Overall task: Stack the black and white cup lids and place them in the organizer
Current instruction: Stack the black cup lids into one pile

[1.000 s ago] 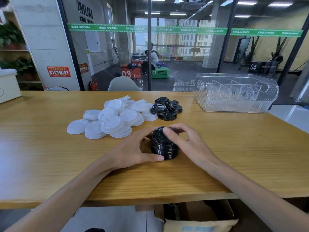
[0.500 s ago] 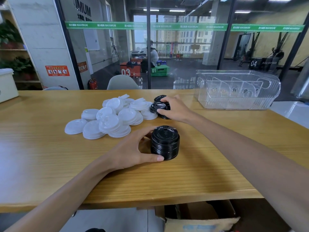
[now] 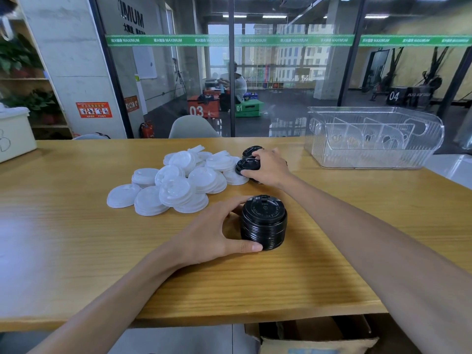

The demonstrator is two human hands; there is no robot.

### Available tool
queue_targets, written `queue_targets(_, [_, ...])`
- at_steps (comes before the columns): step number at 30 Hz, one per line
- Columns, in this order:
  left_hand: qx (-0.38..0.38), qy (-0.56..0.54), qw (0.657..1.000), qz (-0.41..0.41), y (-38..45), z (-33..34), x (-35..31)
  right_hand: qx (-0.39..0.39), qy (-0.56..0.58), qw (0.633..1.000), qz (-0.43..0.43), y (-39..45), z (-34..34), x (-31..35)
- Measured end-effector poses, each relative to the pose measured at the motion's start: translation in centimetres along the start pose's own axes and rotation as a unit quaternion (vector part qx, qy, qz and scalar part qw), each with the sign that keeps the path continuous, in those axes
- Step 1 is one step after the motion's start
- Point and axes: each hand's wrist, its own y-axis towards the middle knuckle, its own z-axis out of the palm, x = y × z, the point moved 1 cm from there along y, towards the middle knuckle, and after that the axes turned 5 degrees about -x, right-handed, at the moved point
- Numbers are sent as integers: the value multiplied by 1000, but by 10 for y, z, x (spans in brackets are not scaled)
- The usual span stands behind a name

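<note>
Left hand [image 3: 209,233] curled near; right hand [image 3: 270,167] reaching forward, gripping.

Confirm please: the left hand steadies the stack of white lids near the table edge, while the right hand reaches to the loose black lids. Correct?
Not quite. In the head view the stack that the left hand steadies is of black lids, not white. The right hand reaches to the loose black lids.
</note>
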Motion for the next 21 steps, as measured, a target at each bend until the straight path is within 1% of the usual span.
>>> queue_targets(4, [1,6,1000,-5,0,0,0,-2,-1,1000,24,2,-4,0])
queue_targets(8, [2,3,1000,-3,0,0,-1,-49,71,995,39,-4,-16,4])
queue_targets(11, [-1,5,1000,-5,-1,-1,-3,-76,127,988,33,-14,-27,5])
queue_targets(15, [5,7,1000,-10,-2,-1,-5,-122,158,980,14,-31,-42,4])
queue_targets(21, [7,12,1000,-18,-2,-1,-4,-121,196,973,-19,-78,-73,15])
